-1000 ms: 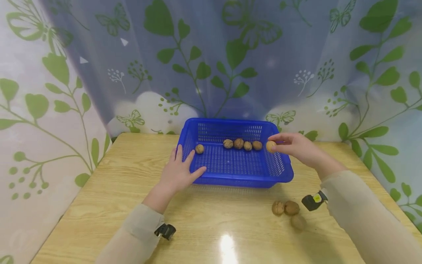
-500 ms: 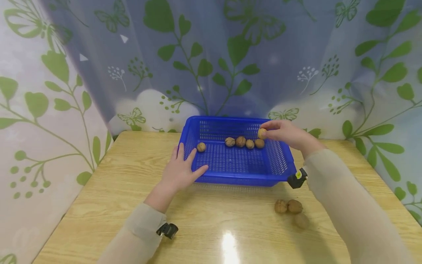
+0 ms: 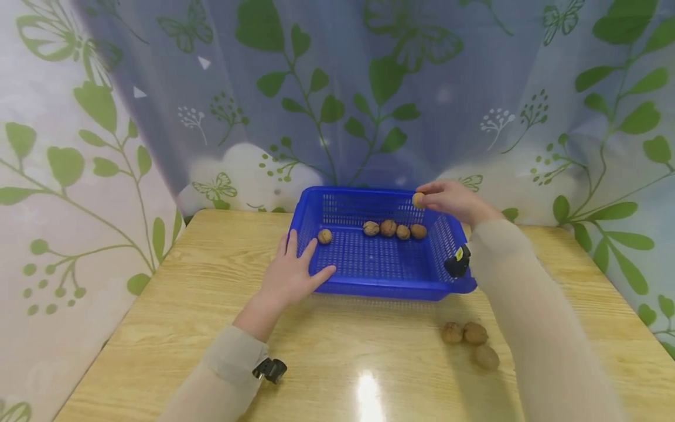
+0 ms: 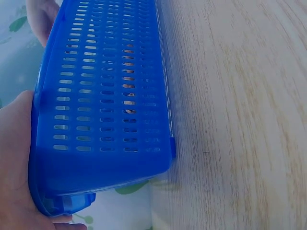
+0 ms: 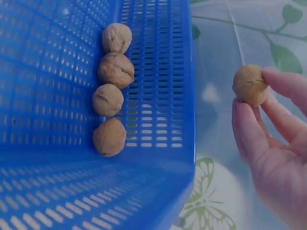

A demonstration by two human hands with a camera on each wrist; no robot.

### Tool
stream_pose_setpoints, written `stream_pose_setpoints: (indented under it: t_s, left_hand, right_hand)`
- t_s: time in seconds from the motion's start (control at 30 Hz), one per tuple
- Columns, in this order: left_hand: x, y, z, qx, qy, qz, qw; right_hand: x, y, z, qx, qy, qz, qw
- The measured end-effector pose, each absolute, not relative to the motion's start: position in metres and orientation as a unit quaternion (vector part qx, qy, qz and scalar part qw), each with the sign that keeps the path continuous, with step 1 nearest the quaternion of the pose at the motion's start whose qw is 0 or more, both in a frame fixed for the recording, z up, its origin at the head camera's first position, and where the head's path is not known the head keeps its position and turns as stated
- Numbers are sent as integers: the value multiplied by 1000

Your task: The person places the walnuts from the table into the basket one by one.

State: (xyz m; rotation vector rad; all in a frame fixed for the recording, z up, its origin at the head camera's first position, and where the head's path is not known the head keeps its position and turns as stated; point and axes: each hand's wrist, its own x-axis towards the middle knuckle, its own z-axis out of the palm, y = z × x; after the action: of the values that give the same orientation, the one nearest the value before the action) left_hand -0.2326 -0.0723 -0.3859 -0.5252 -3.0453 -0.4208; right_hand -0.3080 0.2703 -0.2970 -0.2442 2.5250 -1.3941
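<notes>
Overhead, wrinkled round walnut point(image 3: 418, 200), perforated plastic basket point(image 3: 385, 287)

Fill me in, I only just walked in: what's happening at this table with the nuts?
A person is handling walnuts at a blue basket on a wooden table. The right hand pinches one walnut above the basket's far right corner. The left hand rests on the near left rim. Five walnuts lie inside the basket, and three more sit on the table.

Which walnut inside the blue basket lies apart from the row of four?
The lone walnut near the basket's left wall, close to the left hand. The other four sit side by side along the far wall, toward the right.
</notes>
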Motion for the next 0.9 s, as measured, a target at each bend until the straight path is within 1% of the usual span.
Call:
stream_pose_setpoints:
  t_s: [0.17, 0.4, 0.53, 0.73, 0.9]
  left_hand:
    - [-232, -74, -387, -164, -978, -130, 12]
    - [-231, -73, -385, -163, -978, -131, 4]
    - [-232, -72, -386, -161, -978, -130, 2]
    - [-233, -73, -387, -162, -978, -134, 3]
    - [-234, -73, -387, -161, -978, -134, 3]
  right_hand:
    - [-320, 267, -306, -78, 863, -485, 118]
    - [-328, 267, -322, -43, 871, -477, 112]
    - [-330, 267, -328, -24, 871, -481, 94]
    - [-331, 270, -330, -9, 860, -505, 67]
    - [-324, 279, -324, -21, 854, -514, 73]
